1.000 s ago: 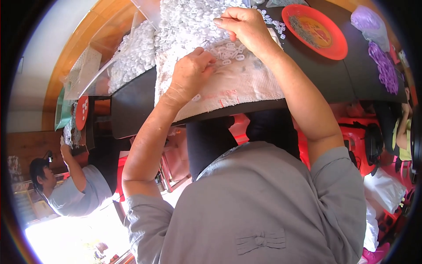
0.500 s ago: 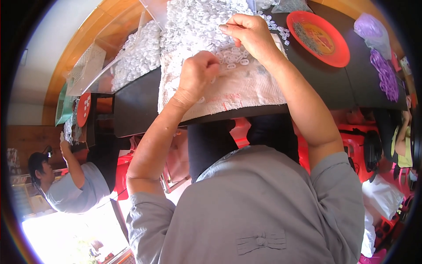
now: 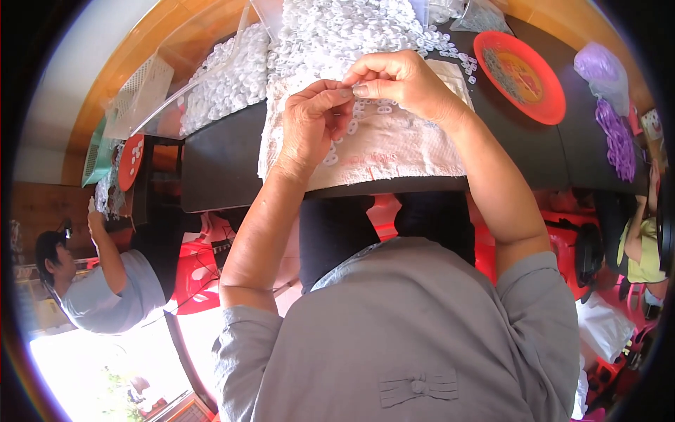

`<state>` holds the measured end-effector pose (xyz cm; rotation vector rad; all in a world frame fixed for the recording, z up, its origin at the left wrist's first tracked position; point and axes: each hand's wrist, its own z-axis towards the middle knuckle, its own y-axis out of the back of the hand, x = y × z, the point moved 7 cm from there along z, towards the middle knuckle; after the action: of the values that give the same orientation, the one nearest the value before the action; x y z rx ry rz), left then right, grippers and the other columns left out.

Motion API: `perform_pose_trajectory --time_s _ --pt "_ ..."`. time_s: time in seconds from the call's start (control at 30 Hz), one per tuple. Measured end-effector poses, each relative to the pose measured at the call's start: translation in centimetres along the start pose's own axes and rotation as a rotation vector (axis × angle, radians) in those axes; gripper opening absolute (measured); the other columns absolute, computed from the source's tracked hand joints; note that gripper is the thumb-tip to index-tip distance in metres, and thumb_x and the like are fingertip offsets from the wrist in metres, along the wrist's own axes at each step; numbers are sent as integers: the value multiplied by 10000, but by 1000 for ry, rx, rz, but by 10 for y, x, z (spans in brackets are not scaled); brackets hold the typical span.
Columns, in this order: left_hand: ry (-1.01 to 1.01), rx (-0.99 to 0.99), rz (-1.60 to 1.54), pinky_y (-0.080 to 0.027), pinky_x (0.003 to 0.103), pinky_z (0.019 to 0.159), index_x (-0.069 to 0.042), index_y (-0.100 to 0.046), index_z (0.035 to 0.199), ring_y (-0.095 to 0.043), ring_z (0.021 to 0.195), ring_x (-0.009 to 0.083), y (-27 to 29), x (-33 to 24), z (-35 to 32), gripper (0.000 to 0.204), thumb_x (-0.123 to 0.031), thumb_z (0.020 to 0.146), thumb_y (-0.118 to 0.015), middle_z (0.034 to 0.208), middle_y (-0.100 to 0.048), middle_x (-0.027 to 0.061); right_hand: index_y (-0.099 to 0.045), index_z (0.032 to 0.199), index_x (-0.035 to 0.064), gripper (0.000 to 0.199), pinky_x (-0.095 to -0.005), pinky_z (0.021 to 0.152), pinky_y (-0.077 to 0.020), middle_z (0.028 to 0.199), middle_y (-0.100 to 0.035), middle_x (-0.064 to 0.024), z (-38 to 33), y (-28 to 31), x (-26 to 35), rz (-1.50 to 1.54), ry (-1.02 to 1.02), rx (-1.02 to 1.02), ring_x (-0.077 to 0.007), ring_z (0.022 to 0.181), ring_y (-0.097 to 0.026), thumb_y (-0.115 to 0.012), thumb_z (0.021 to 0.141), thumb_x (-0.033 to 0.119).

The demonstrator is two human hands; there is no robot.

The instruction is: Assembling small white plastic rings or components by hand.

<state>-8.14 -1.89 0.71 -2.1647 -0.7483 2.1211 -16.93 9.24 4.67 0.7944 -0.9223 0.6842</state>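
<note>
Over a pale pink cloth (image 3: 408, 151), my two hands meet fingertip to fingertip. My left hand (image 3: 309, 123) has its fingers curled in, thumb and forefinger pressed together. From the other side, my right hand (image 3: 404, 81) pinches with thumb and forefinger right against the left fingertips. Whatever lies between them is too small and covered to make out. Several small white oval plastic pieces with holes (image 3: 330, 153) show just below and beside my left hand. Beyond my hands rises a big heap of the same white pieces (image 3: 330, 35), partly over the cloth's far edge.
A red plate (image 3: 552, 95) with small grey metal bits stands at the right of the dark table (image 3: 218, 172). Purple links (image 3: 614, 144) and a purple bag (image 3: 598, 67) lie farther right. A clear box (image 3: 204, 42) is at the left. Other people sit at both sides.
My right hand has come down from the heap to my left hand. The fingertips, apart before, now meet above the cloth. The whole view has shifted slightly.
</note>
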Motion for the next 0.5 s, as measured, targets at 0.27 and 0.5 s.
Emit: perform_pose_trajectory --time_s 0.27,0.5 --pt "9 -3 -36 -361 226 418 27 -637 881 -495 474 119 -2 5 -3 159 -129 859 -651 702 -609 77 -647 910 2 63 -222 684 -460 805 -639 4 0 0 -1 -44 -23 18 -61 755 -567 -648 885 60" --pt "-32 -12 10 -349 222 421 19 -639 869 -484 479 100 -2 4 -6 140 -119 866 -662 668 -594 59 -614 913 12 74 -226 643 -438 757 -595 11 -2 -3 -1 6 -55 89 -60 708 -532 -628 896 83"
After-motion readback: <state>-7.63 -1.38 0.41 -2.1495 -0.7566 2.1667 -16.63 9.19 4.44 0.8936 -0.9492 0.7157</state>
